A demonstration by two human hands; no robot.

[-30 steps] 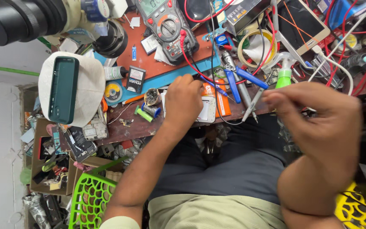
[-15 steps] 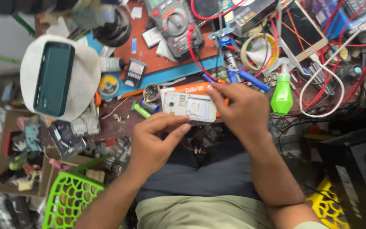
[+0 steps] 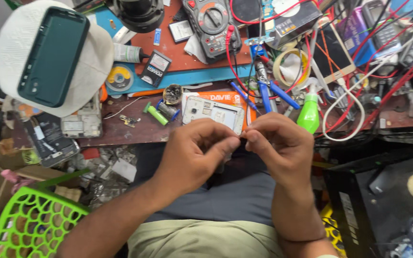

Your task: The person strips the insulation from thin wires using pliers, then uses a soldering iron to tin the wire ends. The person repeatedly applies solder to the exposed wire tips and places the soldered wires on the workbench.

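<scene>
My left hand [image 3: 192, 153] and my right hand [image 3: 280, 145] meet fingertip to fingertip over my lap, just in front of the bench edge. Both have the fingers curled and pinched together; whatever sits between the tips is too small to see. Directly behind the hands lies a white phone with its back removed [image 3: 213, 113], resting on an orange packet [image 3: 225, 98]. Neither hand touches the phone.
On the crowded bench are a green spray bottle [image 3: 309, 114], blue-handled pliers [image 3: 273, 93], a multimeter [image 3: 211, 21] with red leads, a tape roll [image 3: 288, 67] and a white cap [image 3: 96, 57] bearing a dark green phone case [image 3: 53, 55]. A green basket [image 3: 25, 224] stands lower left, a black box [image 3: 378, 200] right.
One second ago my right hand was raised near the camera, then both hands rested on the opened phone. Now they have drawn back toward my body and pinch together.
</scene>
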